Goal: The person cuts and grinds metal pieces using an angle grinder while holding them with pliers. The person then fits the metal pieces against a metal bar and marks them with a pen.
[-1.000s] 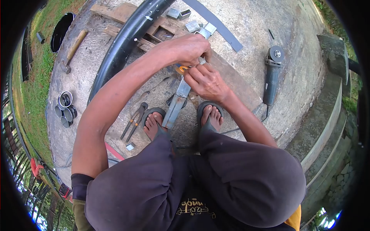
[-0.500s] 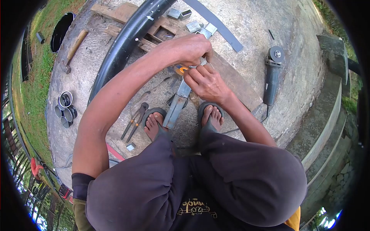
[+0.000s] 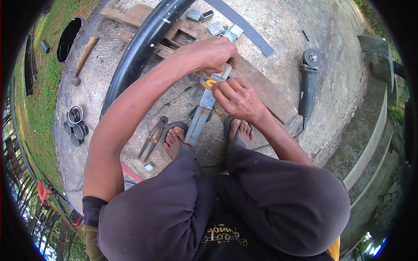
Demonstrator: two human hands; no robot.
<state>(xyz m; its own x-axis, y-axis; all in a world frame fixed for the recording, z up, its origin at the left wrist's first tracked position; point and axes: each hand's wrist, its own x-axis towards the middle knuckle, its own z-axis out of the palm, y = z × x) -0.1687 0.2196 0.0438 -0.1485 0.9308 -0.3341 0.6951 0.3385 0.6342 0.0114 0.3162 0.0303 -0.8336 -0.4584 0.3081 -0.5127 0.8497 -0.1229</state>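
A galvanised square metal tube [image 3: 208, 100] runs from between the feet up under both hands. My left hand [image 3: 221, 54] curls down over its upper part with fingers closed, and their tips are partly hidden. My right hand [image 3: 238, 99] is closed beside the tube, just below and right of the left. A small round disc-like thing [image 3: 209, 82], with blue, orange and yellow on its face, sticks out left of my right fingertips, over the tube. Its exact kind I cannot make out. A brown flat board [image 3: 270, 93] lies beneath, to the right.
An angle grinder [image 3: 308, 82] lies at right. A thick black curved pipe [image 3: 135, 56] crosses the upper left. A hammer [image 3: 85, 56], round tube pieces [image 3: 75, 124] and pincers [image 3: 153, 138] lie at left. Short square tube offcuts [image 3: 200, 15] and a grey strip [image 3: 244, 26] lie at the top.
My right hand has moved slightly down and right, away from my left hand. More of the round coloured thing now shows. My left hand has barely moved.
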